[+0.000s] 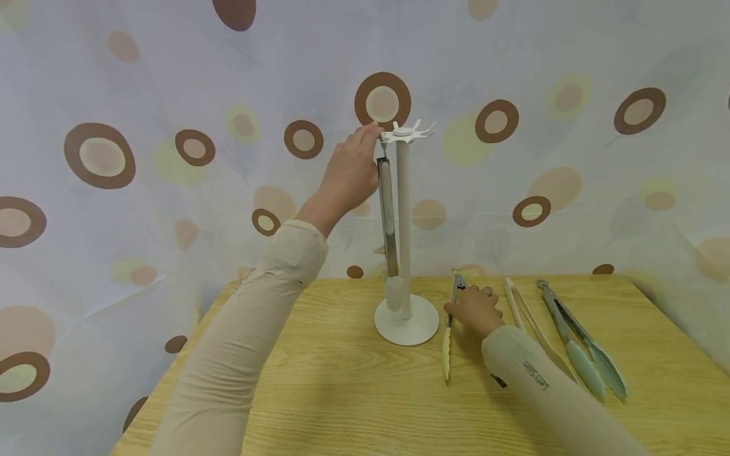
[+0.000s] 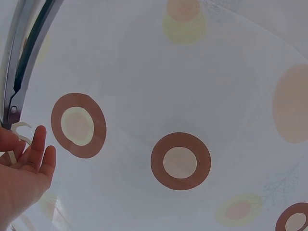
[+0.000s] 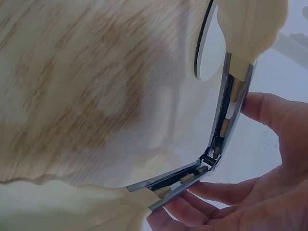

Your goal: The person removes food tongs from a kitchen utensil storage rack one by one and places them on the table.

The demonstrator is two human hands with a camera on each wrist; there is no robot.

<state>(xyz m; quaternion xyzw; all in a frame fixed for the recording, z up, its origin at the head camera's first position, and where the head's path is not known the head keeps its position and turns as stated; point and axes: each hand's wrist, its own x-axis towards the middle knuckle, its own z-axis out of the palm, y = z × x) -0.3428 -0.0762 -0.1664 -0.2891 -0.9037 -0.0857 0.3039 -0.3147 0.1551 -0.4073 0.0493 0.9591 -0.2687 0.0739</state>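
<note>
Left hand (image 1: 353,161), raised, pinches the top of white-tipped tongs (image 1: 388,209) that hang upright beside the pole of a white stand (image 1: 404,221); fingers hide whether they are fully hooked. Right hand (image 1: 474,309) grips splayed cream tongs (image 1: 447,354) on the counter (image 1: 325,392), right of the stand. Beige tongs (image 1: 536,326) and green tongs (image 1: 580,366) lie farther right, untouched. So one pair seems nearly or fully hung; three remain off the stand.

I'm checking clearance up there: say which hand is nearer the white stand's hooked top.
Left. The left hand is close beside the hooked top, on its left; the right hand is far lower, off to the right, holding the yellow-tipped tongs.
</note>
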